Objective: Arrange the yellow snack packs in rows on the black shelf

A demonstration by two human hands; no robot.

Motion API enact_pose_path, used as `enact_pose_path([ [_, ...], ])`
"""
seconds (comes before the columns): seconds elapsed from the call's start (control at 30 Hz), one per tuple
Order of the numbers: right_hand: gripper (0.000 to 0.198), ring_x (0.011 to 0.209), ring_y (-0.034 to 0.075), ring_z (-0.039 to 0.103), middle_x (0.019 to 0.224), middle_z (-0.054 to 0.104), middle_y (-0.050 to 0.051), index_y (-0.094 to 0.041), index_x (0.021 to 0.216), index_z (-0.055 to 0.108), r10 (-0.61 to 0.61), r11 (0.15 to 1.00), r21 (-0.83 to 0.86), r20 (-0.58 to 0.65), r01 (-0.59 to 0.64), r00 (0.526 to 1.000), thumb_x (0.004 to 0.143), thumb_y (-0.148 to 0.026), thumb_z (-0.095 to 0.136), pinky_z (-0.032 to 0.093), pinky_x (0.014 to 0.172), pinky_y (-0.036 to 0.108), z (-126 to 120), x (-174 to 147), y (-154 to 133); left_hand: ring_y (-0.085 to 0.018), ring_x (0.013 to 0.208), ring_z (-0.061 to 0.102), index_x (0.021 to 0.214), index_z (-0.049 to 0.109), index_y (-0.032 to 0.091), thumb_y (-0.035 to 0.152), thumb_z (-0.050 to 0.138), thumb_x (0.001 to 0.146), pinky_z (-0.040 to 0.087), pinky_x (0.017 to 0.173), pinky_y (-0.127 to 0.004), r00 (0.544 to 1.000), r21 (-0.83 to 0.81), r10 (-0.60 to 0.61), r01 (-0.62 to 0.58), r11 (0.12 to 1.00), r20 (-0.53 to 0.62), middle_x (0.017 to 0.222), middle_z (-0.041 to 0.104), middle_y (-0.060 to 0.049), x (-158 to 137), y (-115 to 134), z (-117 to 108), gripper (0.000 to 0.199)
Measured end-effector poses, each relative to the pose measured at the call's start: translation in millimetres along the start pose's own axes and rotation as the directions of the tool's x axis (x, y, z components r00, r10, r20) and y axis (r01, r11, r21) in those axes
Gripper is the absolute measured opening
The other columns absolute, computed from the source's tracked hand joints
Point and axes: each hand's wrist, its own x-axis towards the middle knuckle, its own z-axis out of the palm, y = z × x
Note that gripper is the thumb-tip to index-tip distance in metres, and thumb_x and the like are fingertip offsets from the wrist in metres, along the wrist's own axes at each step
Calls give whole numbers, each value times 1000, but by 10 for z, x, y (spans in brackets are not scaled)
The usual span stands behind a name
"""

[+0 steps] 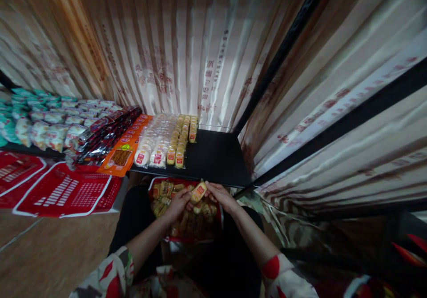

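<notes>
A small yellow packaged snack (pixel 199 191) with a red label is held between my two hands. My left hand (pixel 180 202) grips its left end, with the fingers closed. At its right end, my right hand (pixel 222 196) pinches the wrapper. Beneath both hands, a red basket (pixel 221 220) with a white rim sits between my legs, holding several of the same wrapped snacks (pixel 187 222). Rows of matching yellow packs (pixel 180 140) stand on the black shelf (pixel 216 155) just ahead.
White round packs (pixel 156 142), an orange snack bag (pixel 125 149), dark bags (pixel 106 133) and teal-and-white bags (pixel 50 115) line the shelf leftward. Red baskets (pixel 66 189) lie below them at left. Pleated curtains (pixel 187 44) hang behind, with dark poles (pixel 280 62) at right.
</notes>
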Motion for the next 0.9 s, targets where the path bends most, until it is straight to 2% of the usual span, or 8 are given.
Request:
enact_pose_path([
  [0.1, 44, 46, 7, 44, 62, 61, 0, -16, 72, 62, -50, 988, -152, -61, 40, 997, 73, -60, 53, 31, 43, 20, 0, 10, 32, -10, 49, 56, 81, 56, 16, 52, 53, 73, 43, 49, -20, 999, -13, -29, 28, 1000, -23, 55, 56, 3, 25, 130, -77, 37],
  [0.17, 34, 57, 11, 53, 75, 64, 2, -17, 87, 64, -164, 937, -330, -124, 115, 979, 77, -48, 54, 42, 55, 23, -4, -15, 23, -10, 45, 54, 76, 55, 17, 51, 50, 74, 42, 47, -21, 1000, 54, -22, 23, 998, -20, 51, 54, 4, 55, 228, -122, 34],
  [0.23, 34, 75, 15, 58, 94, 65, 5, -19, 107, 61, -345, 814, -537, -143, 220, 928, 77, -34, 56, 46, 72, 29, -3, -65, -28, -10, 43, 52, 73, 55, 18, 48, 48, 76, 40, 45, -21, 1000, 183, -2, 1, 983, 5, 48, 52, 5, 83, 356, -162, 31],
  [0.3, 39, 92, 20, 56, 106, 63, 7, -22, 117, 57, -485, 652, -695, -75, 303, 871, 78, -25, 54, 44, 86, 35, 6, -123, -111, -11, 42, 51, 73, 57, 18, 45, 46, 76, 38, 44, -20, 998, 332, 26, -42, 942, 50, 46, 52, 5, 98, 519, -195, 29],
  [0.4, 40, 103, 21, 52, 111, 62, 6, -24, 119, 57, -550, 538, -748, 39, 389, 834, 80, -20, 49, 41, 93, 37, 20, -173, -233, -10, 40, 50, 73, 60, 19, 40, 44, 76, 37, 44, -20, 990, 492, 72, -122, 862, 119, 44, 52, 5, 104, 788, -220, 27],
  [0.57, 45, 70, 13, 57, 108, 64, 6, -22, 124, 53, -429, 758, -524, 47, 388, 902, 79, -25, 51, 49, 70, 28, -18, -65, -272, -11, 42, 53, 67, 60, 19, 40, 44, 76, 39, 46, -20, 973, 587, 92, -202, 784, 212, 43, 53, 4, 183, 1112, -198, 28],
  [0.7, 36, 64, 11, 54, 89, 67, 3, -18, 107, 64, -359, 867, -350, 52, 353, 932, 75, -33, 58, 46, 61, 24, -54, 65, -246, -12, 44, 54, 68, 59, 17, 46, 43, 79, 42, 49, -21, 976, 609, 57, -175, 774, 208, 42, 53, 3, 327, 1227, -125, 35],
  [0.9, 35, 66, 12, 57, 81, 67, 3, -18, 96, 63, -340, 938, -59, 26, 341, 940, 72, -42, 62, 47, 66, 25, -75, 276, -298, -12, 50, 56, 101, 55, 16, 39, 39, 83, 47, 55, -24, 970, 429, 243, -224, 875, 11, 55, 56, 4, 510, 1245, 1, 33],
])
